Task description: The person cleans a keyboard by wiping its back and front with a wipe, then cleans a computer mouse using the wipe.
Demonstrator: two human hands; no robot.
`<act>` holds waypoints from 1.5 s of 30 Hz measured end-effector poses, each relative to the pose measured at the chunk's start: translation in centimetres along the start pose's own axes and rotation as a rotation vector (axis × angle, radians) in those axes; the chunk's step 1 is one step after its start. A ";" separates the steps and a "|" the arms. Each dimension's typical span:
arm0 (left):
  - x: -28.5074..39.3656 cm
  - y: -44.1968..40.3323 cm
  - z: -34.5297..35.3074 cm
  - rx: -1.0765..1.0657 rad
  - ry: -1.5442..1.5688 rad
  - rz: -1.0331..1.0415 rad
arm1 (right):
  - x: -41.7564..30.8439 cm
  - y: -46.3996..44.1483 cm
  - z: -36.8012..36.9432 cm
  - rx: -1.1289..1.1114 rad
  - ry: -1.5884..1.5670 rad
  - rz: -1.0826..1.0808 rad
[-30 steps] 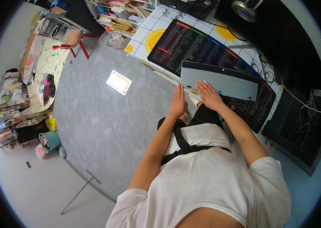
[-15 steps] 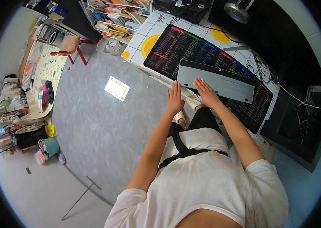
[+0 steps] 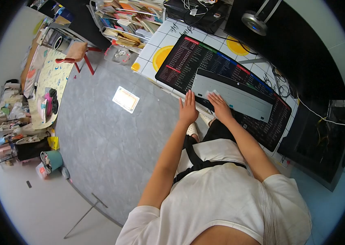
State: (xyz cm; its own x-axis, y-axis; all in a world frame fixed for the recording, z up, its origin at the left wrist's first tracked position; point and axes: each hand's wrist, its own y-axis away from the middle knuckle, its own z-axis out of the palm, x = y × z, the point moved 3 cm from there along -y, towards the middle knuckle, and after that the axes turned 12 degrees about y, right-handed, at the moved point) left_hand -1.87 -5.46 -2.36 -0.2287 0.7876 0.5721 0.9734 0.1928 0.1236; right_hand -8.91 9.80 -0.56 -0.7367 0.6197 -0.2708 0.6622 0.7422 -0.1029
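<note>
Panel count is one: a single flat grey panel point(image 3: 233, 98) with a dark strip along its far side, lying aslant on one black printed mat point(image 3: 193, 61), by the near edge of the surface point(image 3: 146, 55). Two hands are at it. The left hand point(image 3: 188, 109) has its grip unclosed, fingers straight, their tips at the panel's near-left corner; whether they touch it is hard to tell. The right hand point(image 3: 221, 108) lies flat near the same end, its grip open, fingers out over one small white piece point(image 3: 212, 94), partly covered. Three orange-slice prints show on the surface, toward its left corner and far edge. One screen point(image 3: 290, 45) lines the far edge, cut off by the view's rim, one round lamp head point(image 3: 255, 23) before it. Tangled cables point(image 3: 280, 79) are too entwined to count.
</note>
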 end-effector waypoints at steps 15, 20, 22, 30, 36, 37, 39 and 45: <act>-0.8 0.5 -1.6 0.031 0.032 0.133 | -1.9 -3.6 0.9 -0.101 -0.028 -0.107; -0.6 0.1 -1.0 0.059 0.032 0.129 | -1.7 -3.4 0.7 -0.053 -0.156 -0.071; -0.4 0.4 -1.0 0.089 0.019 0.114 | -1.6 -3.4 1.0 -0.034 -0.165 -0.086; -0.2 0.8 -2.0 0.073 -0.007 0.135 | -2.5 -2.6 0.3 -0.013 0.015 0.087; -0.2 0.4 -1.9 0.038 -0.012 0.134 | -1.8 -3.0 0.9 0.111 -0.070 0.003; -0.2 0.3 -2.0 0.041 -0.011 0.139 | -2.1 -3.1 0.9 0.099 -0.067 0.008; -0.3 0.4 -1.8 0.039 0.017 0.117 | -2.3 -3.3 1.1 0.113 -0.032 0.008; -0.9 0.5 -2.1 0.037 -0.034 0.163 | -2.9 -3.6 0.9 0.112 -0.088 0.046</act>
State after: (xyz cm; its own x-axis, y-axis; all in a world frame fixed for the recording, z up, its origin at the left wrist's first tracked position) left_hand -1.15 -7.36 -1.09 -0.0690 0.8293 0.5546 0.9966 0.0820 0.0015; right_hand -9.07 5.11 -0.22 -0.6938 0.6239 -0.3596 0.7095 0.6777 -0.1931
